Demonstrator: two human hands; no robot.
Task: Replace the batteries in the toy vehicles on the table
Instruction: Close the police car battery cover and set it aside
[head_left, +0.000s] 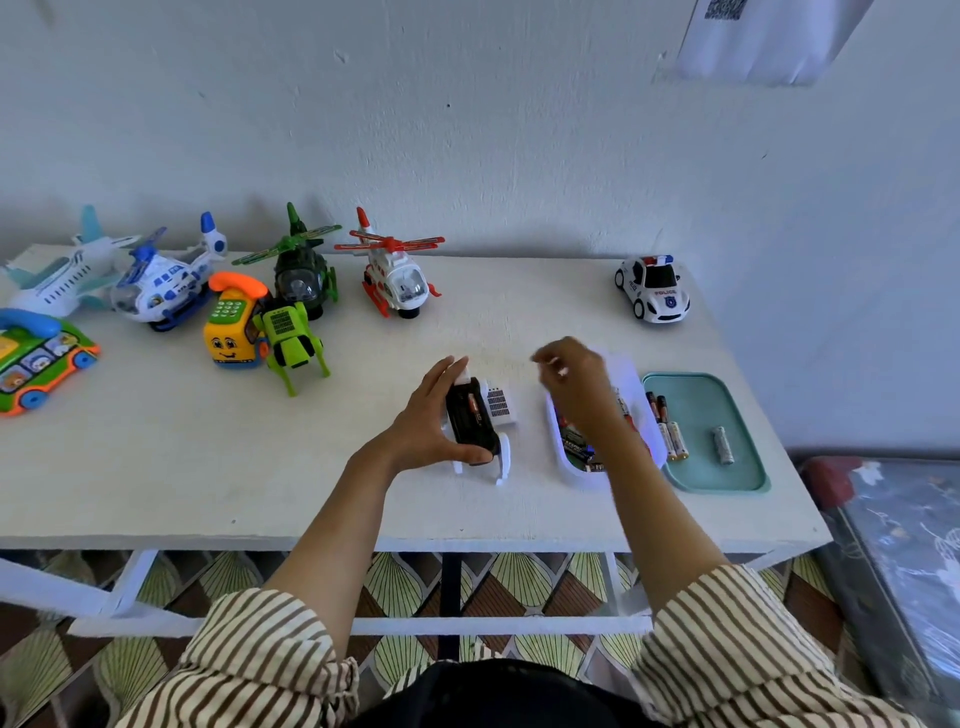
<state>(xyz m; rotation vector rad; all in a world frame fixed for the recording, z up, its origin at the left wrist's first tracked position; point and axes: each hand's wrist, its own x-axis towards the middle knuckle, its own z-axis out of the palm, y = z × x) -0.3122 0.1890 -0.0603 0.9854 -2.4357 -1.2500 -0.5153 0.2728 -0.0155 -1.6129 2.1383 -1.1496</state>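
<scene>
My left hand (426, 415) grips a white toy (480, 423) turned on its side at the table's middle, its black underside with an open battery bay facing me; a battery shows inside. My right hand (576, 384) hovers blurred above a white tray (558, 441) that holds several batteries. Its fingers are curled together, and I cannot tell whether they pinch anything. A teal tray (727, 473) to the right holds several loose batteries (670, 426).
Along the back stand a white police car (654, 288), a red-white helicopter (395, 270), a green helicopter (304, 270), a blue-white helicopter (161, 280) and a plane (62, 270). A yellow phone bus (234, 327), a green robot dog (291, 338) and a green bus (36, 358) sit left.
</scene>
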